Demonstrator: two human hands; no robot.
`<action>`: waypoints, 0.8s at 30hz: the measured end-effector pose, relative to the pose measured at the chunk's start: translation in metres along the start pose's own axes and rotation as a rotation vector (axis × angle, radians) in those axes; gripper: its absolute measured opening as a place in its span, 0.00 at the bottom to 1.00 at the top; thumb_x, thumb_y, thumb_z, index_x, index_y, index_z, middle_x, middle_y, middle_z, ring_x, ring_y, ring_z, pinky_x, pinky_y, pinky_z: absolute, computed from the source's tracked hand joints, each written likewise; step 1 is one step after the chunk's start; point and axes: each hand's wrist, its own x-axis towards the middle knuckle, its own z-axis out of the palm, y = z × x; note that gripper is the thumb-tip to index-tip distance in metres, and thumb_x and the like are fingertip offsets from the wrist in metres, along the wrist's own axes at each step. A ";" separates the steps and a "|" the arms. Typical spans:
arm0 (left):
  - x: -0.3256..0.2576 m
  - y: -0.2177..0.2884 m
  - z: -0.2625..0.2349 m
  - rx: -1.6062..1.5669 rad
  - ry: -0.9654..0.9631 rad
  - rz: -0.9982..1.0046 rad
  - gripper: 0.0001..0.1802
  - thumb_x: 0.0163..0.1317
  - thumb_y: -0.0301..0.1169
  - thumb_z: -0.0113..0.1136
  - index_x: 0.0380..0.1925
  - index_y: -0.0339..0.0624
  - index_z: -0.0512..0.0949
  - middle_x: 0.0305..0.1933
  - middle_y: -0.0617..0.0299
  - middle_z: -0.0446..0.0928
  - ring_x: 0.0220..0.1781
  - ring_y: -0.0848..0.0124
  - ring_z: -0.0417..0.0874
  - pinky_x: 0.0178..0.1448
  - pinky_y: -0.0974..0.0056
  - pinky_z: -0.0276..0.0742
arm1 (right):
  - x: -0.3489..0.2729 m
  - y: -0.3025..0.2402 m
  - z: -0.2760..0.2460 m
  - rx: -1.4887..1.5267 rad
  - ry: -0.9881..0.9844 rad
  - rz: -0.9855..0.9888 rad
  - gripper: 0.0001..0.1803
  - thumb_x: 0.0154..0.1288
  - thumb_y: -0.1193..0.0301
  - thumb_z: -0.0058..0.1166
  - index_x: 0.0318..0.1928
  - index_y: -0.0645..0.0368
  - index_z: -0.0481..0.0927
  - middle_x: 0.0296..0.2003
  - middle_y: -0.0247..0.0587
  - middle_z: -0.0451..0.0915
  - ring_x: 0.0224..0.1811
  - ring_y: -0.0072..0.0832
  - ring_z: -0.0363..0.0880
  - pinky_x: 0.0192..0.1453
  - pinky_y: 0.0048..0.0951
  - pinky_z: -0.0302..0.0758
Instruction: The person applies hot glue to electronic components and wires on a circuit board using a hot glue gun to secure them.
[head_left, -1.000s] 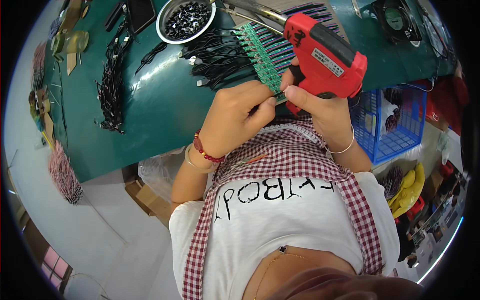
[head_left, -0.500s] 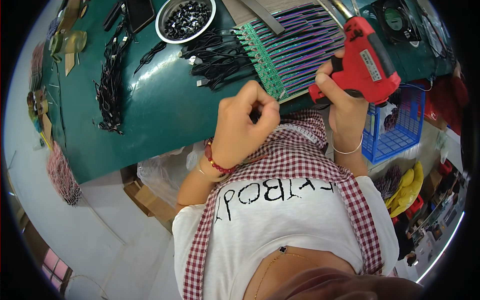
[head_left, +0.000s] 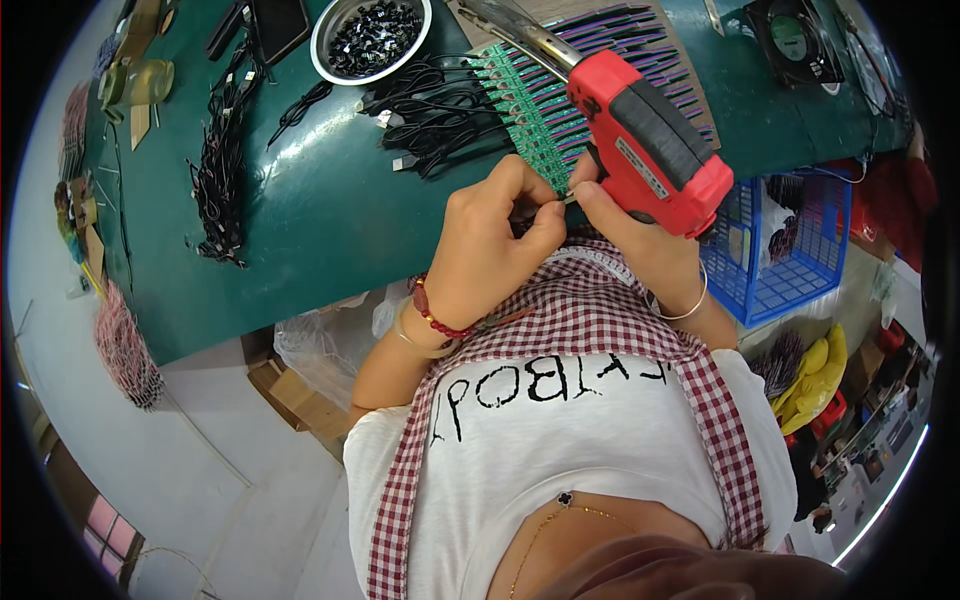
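Observation:
My right hand (head_left: pixel 640 245) is wrapped round the handle of a red and black pistol-shaped soldering gun (head_left: pixel 655 145). The gun's metal barrel (head_left: pixel 520 35) points up and left across a row of small green circuit boards (head_left: pixel 525 130). Dark multi-coloured wires (head_left: pixel 620 50) run from the boards to the right. At the near end of the row my left hand (head_left: pixel 490 245) is closed in a pinch, and what it holds is mostly hidden. The right thumb and fingertips meet a small thin piece beside the left fingertips. Black USB cables (head_left: pixel 440 120) lie left of the boards.
A metal bowl (head_left: pixel 318 50) of small dark parts stands at the back. Bundled black cables (head_left: pixel 222 150) and a phone (head_left: pixel 282 30) lie on the green table (head_left: pixel 330 220). A small fan (head_left: pixel 790 40) sits back right; a blue crate (head_left: pixel 795 285) stands below the table's right side.
My right hand has moved left to meet the left fingertips. The soldering gun has swung left, its barrel now crossing above the boards. A flat metal strip over the wires no longer shows.

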 end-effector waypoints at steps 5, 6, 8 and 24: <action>0.002 -0.007 -0.003 -0.098 -0.103 0.009 0.06 0.56 0.19 0.57 0.28 0.35 0.69 0.29 0.64 0.75 0.30 0.79 0.80 0.34 0.73 0.77 | 0.000 -0.001 -0.001 0.092 0.000 0.029 0.08 0.58 0.80 0.57 0.40 0.63 0.78 0.33 0.31 0.79 0.35 0.17 0.77 0.40 0.21 0.75; 0.002 -0.008 -0.003 -0.129 -0.128 0.022 0.06 0.57 0.19 0.56 0.29 0.35 0.69 0.30 0.65 0.73 0.31 0.78 0.80 0.34 0.73 0.77 | 0.001 -0.002 -0.001 0.168 0.001 0.107 0.08 0.58 0.80 0.57 0.40 0.63 0.78 0.33 0.31 0.79 0.35 0.17 0.78 0.40 0.21 0.75; 0.001 0.002 -0.001 -0.318 -0.117 -0.109 0.06 0.57 0.21 0.57 0.29 0.34 0.69 0.29 0.64 0.74 0.28 0.79 0.77 0.31 0.72 0.74 | 0.002 0.000 -0.004 0.200 -0.008 0.136 0.08 0.58 0.79 0.57 0.40 0.63 0.78 0.33 0.31 0.79 0.35 0.17 0.78 0.40 0.21 0.75; 0.006 -0.003 0.000 0.012 0.114 0.143 0.05 0.51 0.18 0.57 0.27 0.34 0.72 0.28 0.63 0.71 0.28 0.78 0.72 0.33 0.73 0.69 | 0.001 0.007 -0.004 0.289 0.040 0.167 0.17 0.58 0.79 0.58 0.48 0.64 0.73 0.36 0.34 0.79 0.35 0.19 0.77 0.40 0.21 0.74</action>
